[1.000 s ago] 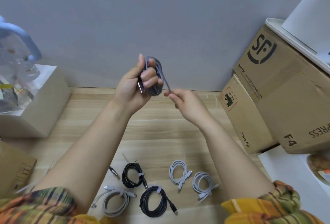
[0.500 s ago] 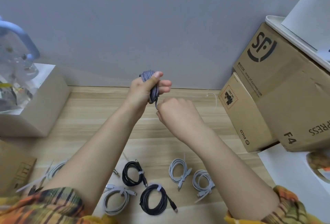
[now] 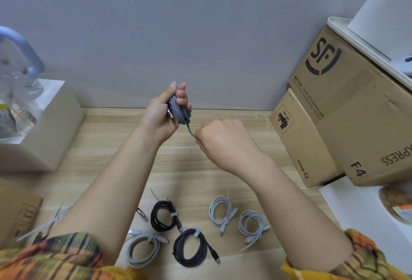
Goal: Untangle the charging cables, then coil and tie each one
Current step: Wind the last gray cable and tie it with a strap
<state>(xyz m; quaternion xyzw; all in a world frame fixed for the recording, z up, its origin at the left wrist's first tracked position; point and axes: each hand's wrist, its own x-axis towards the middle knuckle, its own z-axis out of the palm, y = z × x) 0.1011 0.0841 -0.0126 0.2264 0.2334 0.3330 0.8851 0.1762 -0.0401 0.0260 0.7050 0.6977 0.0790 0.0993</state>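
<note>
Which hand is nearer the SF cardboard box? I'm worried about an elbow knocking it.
The right. The right hand pinches the braided cable tail mid-frame, apart from the SF cardboard box; the left hand, gripping the coil, sits farther left.

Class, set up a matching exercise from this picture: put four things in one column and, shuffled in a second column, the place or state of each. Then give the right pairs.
Things:
1. grey braided cable bundle
2. loose grey cable end
3. big black tied cable coil
4. brown SF cardboard box

Places or states:
A. lying on the wooden floor
B. pinched by the right hand
C. against the wall at right
D. gripped in the left hand

Pairs: 1-D, 2-B, 3-A, 4-C
</note>
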